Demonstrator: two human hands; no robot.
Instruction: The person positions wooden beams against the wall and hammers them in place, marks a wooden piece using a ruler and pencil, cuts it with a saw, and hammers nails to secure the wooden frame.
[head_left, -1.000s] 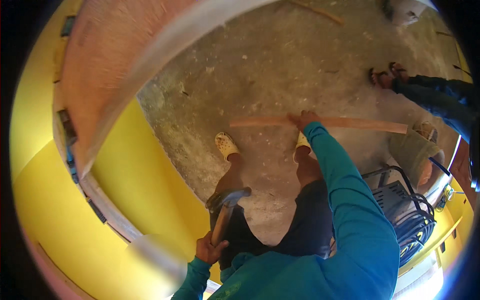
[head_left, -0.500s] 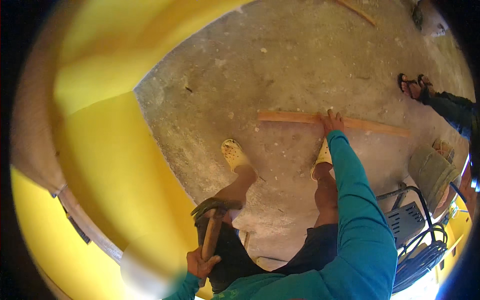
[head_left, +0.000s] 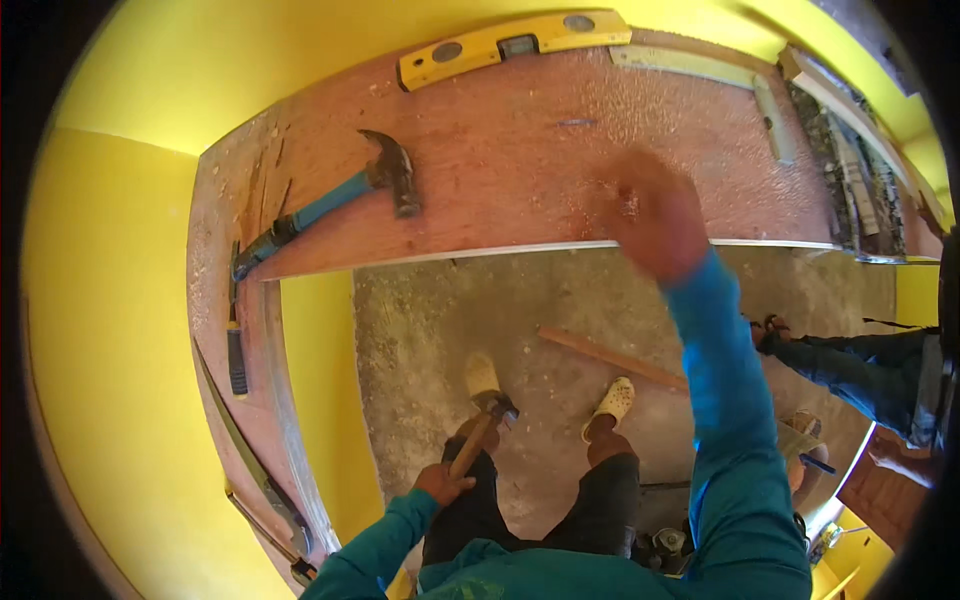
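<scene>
My left hand [head_left: 443,485] is wrapped round the wooden handle of a claw hammer [head_left: 474,447], its metal head up, low in front of my left leg. My right hand [head_left: 652,215] is over the front part of a reddish plywood counter [head_left: 480,190]. Motion smears its fingers, so I cannot make out whether anything is in them. To its left lies another claw hammer [head_left: 340,195] with a blue handle. A small thin piece [head_left: 576,122], perhaps a nail or pencil, rests behind the hand, among pale crumbs of sawdust.
At the counter's back are a yellow spirit level [head_left: 515,46] and a try square [head_left: 700,70]. A dark-handled tool [head_left: 236,360] and a saw-like blade [head_left: 250,455] lie along the left arm. A wooden strip [head_left: 610,358] is on the floor. Another person's leg [head_left: 850,375] stands at right.
My right hand has left the wooden strip on the floor and risen over the counter. The view has lifted to show the counter and its tools. My left hand still grips its hammer.
</scene>
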